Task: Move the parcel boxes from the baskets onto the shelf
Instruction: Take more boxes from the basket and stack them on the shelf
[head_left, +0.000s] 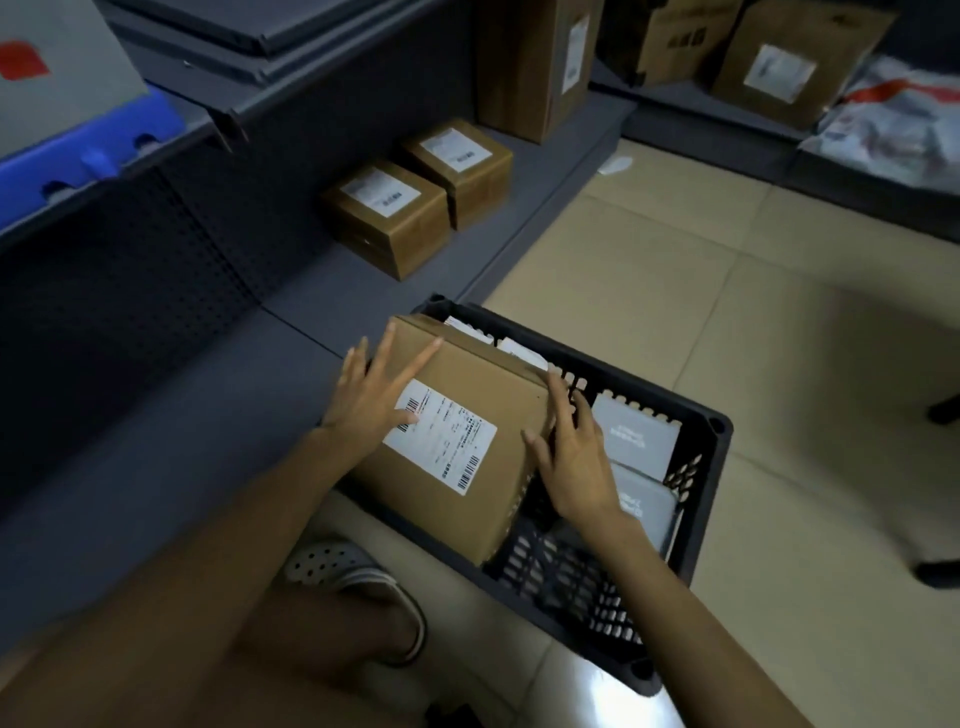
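Lying tilted over the black basket (711, 441), the brown parcel box (467, 415) points its long axis from near-right to far-left, label up, its far end over the basket's shelf-side corner; the left hand (371, 400) rests on top with fingers spread wide; the right hand (571, 457) presses straight fingers against its right edge; two labelled boxes (415, 202) sit on the grey shelf (218, 415).

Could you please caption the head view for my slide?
Both hands, left and right, lie on a labelled box in a black basket beside the shelf.
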